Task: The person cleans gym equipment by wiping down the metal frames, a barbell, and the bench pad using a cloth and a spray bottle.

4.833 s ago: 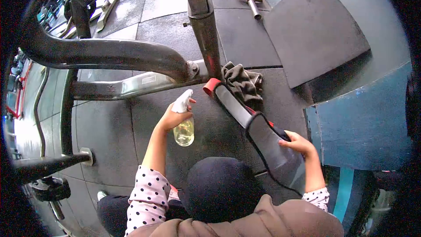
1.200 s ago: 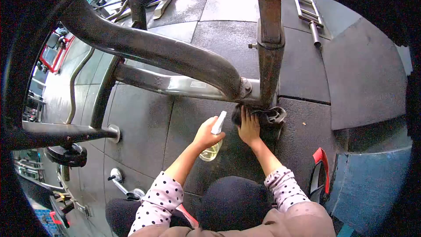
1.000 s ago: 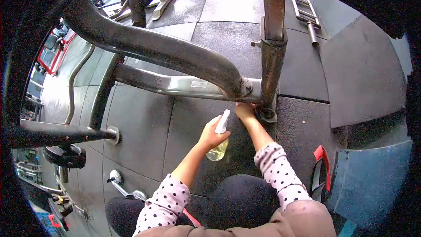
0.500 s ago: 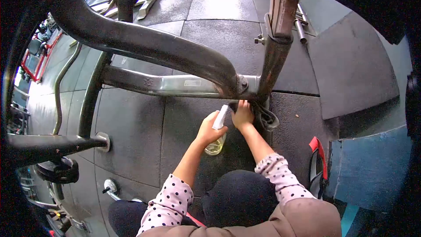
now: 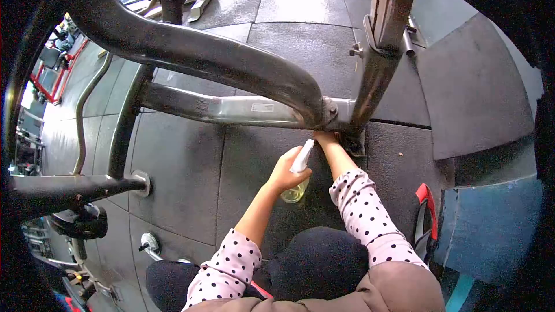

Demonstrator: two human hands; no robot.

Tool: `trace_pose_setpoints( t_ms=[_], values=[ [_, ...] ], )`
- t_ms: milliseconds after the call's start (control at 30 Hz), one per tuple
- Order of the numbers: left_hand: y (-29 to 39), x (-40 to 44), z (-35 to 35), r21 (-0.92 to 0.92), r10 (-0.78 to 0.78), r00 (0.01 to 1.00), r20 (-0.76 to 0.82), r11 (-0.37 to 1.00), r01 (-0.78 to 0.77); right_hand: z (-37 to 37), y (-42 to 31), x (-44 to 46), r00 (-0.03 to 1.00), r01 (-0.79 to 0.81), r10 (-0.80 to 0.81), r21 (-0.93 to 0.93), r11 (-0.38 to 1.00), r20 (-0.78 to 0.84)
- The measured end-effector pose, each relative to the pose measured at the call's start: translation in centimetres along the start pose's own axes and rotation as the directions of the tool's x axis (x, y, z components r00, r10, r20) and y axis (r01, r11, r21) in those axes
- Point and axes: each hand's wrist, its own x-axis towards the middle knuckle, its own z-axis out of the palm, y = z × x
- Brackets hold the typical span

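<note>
My left hand (image 5: 287, 169) is wrapped round the neck of a spray bottle (image 5: 301, 160) with a white trigger head and yellowish liquid low inside. My right hand (image 5: 326, 137) reaches under the low end of the grey metal frame (image 5: 243, 108), beside the foot of the upright post (image 5: 378, 81). The frame hides its fingers, so what they hold cannot be made out. A bit of dark material (image 5: 354, 144) shows just right of that hand, under the post's base.
A curved thick tube (image 5: 214, 58) crosses above my hands. A red-and-black strapped item (image 5: 426, 211) lies at the right by a blue panel (image 5: 491, 228). A grey mat (image 5: 477, 89) lies behind it. At the lower left stands a round metal foot (image 5: 149, 240).
The strapped item has left my right hand and lies at the right. My right hand has gone from pressing the dark cloth to farther under the frame. The bottle stays in my left hand.
</note>
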Motion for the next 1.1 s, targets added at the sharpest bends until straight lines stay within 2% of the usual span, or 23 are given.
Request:
trace_pose_setpoints(
  t_ms=[100,133,200,233,267,333,367,467,567,600,667,733,833,867,967,1000,1033,1100],
  values=[
    [-0.1,-0.4,-0.4,0.016,-0.037,0.999,0.020,0.999,0.037,-2.0,-1.3,1.5,0.996,0.066,-0.053,0.215,0.974,-0.065],
    [-1.0,-0.5,-0.3,0.027,0.005,1.000,-0.021,1.000,-0.004,-2.6,-1.2,-0.5,0.983,0.092,-0.096,-0.033,0.995,-0.155],
    [-0.8,-0.3,-0.4,0.036,0.070,0.997,-0.038,0.997,-0.068,-7.1,-3.9,-3.8,0.999,0.010,-0.002,-0.164,0.986,0.048],
    [-0.9,-0.2,-0.3,0.038,0.102,0.994,-0.048,0.994,-0.100,-7.2,-4.1,-4.2,0.990,-0.067,0.089,-0.190,0.980,0.110],
    [-0.9,-0.1,-0.1,-0.011,0.080,0.995,-0.054,0.997,-0.081,-7.7,-4.0,-5.3,0.988,-0.042,0.072,-0.217,0.975,0.136],
    [-1.2,0.1,0.2,0.032,0.124,0.991,-0.053,0.992,-0.122,-9.6,-4.9,-7.5,0.982,0.013,0.038,-0.267,0.964,0.187],
    [-1.0,0.3,0.4,0.041,0.141,0.989,-0.054,0.989,-0.139,-8.6,-3.8,-9.4,0.998,0.001,-0.010,-0.159,0.987,-0.057],
    [-1.0,0.5,0.8,0.037,0.087,0.996,-0.008,0.996,-0.087,-12.9,-4.9,-12.7,0.999,-0.020,0.027,-0.158,0.987,0.046],
    [-0.6,0.2,1.3,-0.064,0.102,0.994,-0.033,0.993,-0.104,-15.5,-3.4,-14.5,0.976,-0.001,0.081,-0.364,0.931,0.203],
    [-0.6,0.1,1.3,-0.044,0.091,0.996,-0.016,0.995,-0.092,-17.2,-4.3,-14.8,0.979,-0.004,0.070,-0.327,0.945,0.190],
    [-0.5,-0.2,0.9,0.004,0.067,0.998,0.020,0.998,-0.067,-16.9,-3.1,-15.6,0.992,0.039,0.011,-0.388,0.921,0.126],
    [0.1,-0.3,0.4,0.082,0.113,0.993,0.022,0.990,-0.114,-16.8,-3.2,-16.0,0.996,0.058,-0.024,-0.426,0.903,0.085],
    [-0.1,-0.3,0.3,0.087,0.104,0.994,0.023,0.991,-0.105,-15.7,-3.2,-15.3,0.995,0.104,-0.091,-0.422,0.900,0.052],
    [-0.4,-0.4,0.4,0.070,0.085,0.996,0.028,0.994,-0.087,-15.3,-3.2,-14.9,0.991,0.098,-0.054,-0.394,0.914,0.120],
    [-3.1,-0.3,1.3,0.016,0.091,0.996,-0.009,0.996,-0.091,-13.5,-3.9,-13.6,0.985,0.168,-0.154,-0.267,0.949,0.071],
    [-2.4,-0.2,1.1,0.014,0.001,1.000,0.019,1.000,-0.001,-12.6,-4.2,-13.0,0.983,0.183,-0.183,-0.254,0.950,0.022],
    [-1.9,-0.2,1.1,-0.002,0.003,1.000,0.018,1.000,-0.003,-11.4,-4.1,-12.3,0.977,0.200,-0.213,-0.241,0.950,-0.028],
    [-1.3,0.0,0.9,-0.027,0.008,1.000,0.007,1.000,-0.008,-9.2,-3.7,-10.3,0.989,0.139,-0.144,-0.159,0.977,-0.018]
  ],
)
